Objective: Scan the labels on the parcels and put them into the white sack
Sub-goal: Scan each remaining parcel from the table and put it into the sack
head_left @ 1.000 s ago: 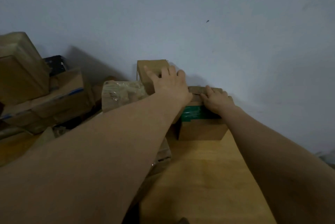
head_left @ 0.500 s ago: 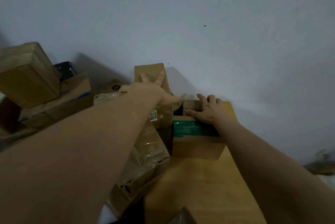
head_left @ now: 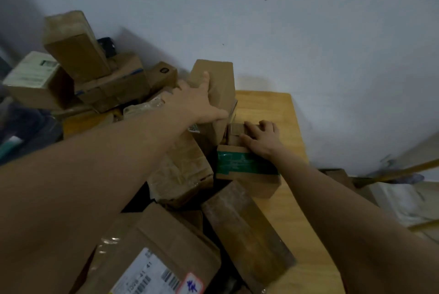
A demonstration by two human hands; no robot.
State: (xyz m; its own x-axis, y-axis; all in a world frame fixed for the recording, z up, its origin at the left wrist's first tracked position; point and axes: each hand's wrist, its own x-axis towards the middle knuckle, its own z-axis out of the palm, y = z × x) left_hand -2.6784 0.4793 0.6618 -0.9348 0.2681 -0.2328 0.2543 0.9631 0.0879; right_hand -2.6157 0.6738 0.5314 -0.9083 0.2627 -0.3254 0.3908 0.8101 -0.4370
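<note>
Here, the grey wall [head_left: 308, 20] fills the back, and below it the wooden table [head_left: 292, 210] carries a heap of cardboard parcels [head_left: 107, 84] that spreads from the far left corner to your near edge. A pale sheet [head_left: 403, 198] lies beyond the table's right side, too blurred to call the sack. Nearest you a flat parcel [head_left: 166, 241] lies with its white barcode label up, and just right of it a long brown box [head_left: 244, 227] lies at a slant. Further back an upright brown box [head_left: 221, 84] stands tilted near the wall. Your left hand [head_left: 197, 101] is pressed on its face, fingers straight and spread wide. Right of it sits a green-taped box [head_left: 244, 165] with a small cardboard piece [head_left: 235, 129] on top. Your right hand [head_left: 261, 141] rests there, fingers bent and touching that piece. Whether they grip it cannot be told.
</note>
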